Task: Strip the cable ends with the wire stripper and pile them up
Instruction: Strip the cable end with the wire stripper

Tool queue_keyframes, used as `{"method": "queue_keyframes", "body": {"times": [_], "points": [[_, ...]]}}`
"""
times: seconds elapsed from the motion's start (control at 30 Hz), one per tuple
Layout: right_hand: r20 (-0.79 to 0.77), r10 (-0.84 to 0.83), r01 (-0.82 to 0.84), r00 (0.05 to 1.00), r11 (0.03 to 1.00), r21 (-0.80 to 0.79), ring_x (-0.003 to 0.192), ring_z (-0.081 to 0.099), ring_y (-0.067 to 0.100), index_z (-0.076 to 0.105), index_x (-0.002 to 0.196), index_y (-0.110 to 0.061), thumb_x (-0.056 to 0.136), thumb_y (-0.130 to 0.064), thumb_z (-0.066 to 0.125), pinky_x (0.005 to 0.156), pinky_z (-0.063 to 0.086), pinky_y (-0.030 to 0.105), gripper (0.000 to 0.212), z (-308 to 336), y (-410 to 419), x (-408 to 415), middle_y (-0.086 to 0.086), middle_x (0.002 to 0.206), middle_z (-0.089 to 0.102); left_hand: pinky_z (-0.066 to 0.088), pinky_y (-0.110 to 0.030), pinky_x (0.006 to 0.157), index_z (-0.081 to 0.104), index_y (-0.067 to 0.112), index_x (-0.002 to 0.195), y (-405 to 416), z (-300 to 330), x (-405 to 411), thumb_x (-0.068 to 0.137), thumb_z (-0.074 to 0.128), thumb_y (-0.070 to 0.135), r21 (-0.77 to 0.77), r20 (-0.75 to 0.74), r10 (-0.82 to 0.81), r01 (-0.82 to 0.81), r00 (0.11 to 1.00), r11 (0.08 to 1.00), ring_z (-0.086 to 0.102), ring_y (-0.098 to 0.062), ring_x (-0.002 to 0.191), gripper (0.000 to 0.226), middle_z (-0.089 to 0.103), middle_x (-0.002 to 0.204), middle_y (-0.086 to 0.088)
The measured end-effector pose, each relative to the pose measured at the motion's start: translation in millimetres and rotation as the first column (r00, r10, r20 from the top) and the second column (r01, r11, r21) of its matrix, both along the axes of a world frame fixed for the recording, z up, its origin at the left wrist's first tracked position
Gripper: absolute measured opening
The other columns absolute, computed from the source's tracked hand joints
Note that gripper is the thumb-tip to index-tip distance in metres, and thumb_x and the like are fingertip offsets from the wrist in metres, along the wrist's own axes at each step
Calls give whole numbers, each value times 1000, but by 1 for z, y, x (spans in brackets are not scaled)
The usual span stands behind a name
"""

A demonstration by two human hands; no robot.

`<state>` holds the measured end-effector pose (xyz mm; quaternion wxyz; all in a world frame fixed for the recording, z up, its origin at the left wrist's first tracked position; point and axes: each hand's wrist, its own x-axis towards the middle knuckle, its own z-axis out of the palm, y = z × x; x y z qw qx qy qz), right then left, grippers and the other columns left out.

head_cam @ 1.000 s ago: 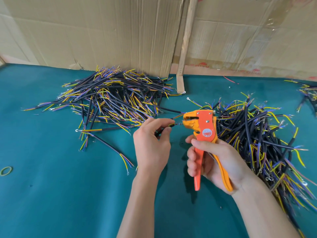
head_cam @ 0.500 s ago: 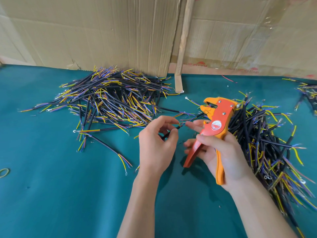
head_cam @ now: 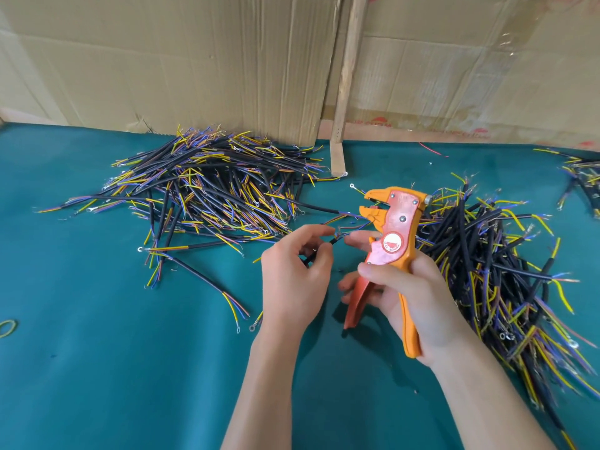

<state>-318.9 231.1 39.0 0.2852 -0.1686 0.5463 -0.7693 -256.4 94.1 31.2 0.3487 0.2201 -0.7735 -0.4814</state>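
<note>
While the left hand (head_cam: 293,280) pinches a short black cable (head_cam: 319,251) between thumb and curled fingers (head_cam: 319,232), the cable's stripped coloured ends project just beyond the fingertips toward the right hand (head_cam: 412,297). That hand grips the wire stripper (head_cam: 388,245), its fingers wrapped round the two handles: the orange handle lies against the palm, the red handle sits under the fingers and stands spread from the orange one. One extended finger of the right hand reaches to the cable's loose ends, and contact there appears likely but cannot be confirmed. The stripper's head stands above the right fingers, tilted, with its jaws parted and pointing toward the left; no wire is seen between them. The cable ends lie below the jaws, apart from them.

Beyond the left fingers a large pile of cables (head_cam: 211,193) lies on the green worktop (head_cam: 97,368), black sheaths with yellow, blue and purple leads, several strays spilling toward the near side. To the outer side of the right fingers, just behind the stripper, a second pile (head_cam: 506,271) spreads along the worktop. A further small group of cables (head_cam: 581,177) sits at the far right edge. Cardboard sheets (head_cam: 194,60) and a wooden strip (head_cam: 344,92) stand behind the worktop. A yellow-green rubber band (head_cam: 7,328) lies well out from the left hand.
</note>
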Motion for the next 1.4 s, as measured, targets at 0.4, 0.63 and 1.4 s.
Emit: {"method": "queue_keyframes", "body": {"times": [0.4,0.63,1.4], "points": [[93,134,-133,987,991,-13,73,64,38,69,125,-4,76,-10,70,67,57,47,49,8,1,3,26,79,58,42,-10,65,73,22,81,-1,-2,-1,85,72,10,55,-11,-10,10,1000,998,61,-2,66,12,68,70,17],[96,177,-176,980,984,-12,71,61,37,71,124,-8,76,-11,74,67,56,49,48,7,-3,7,22,77,52,44,-22,64,79,23,85,-9,-4,-1,92,70,14,248,7,-55,51,998,967,56,-3,62,15,67,68,15],[109,192,-190,975,981,-27,70,65,37,72,109,-2,72,-12,76,64,57,47,38,7,-2,5,26,82,63,44,-26,53,75,13,97,-10,0,6,84,73,-4,566,-252,-421,485,871,666,46,-17,49,21,53,67,-1]]}}
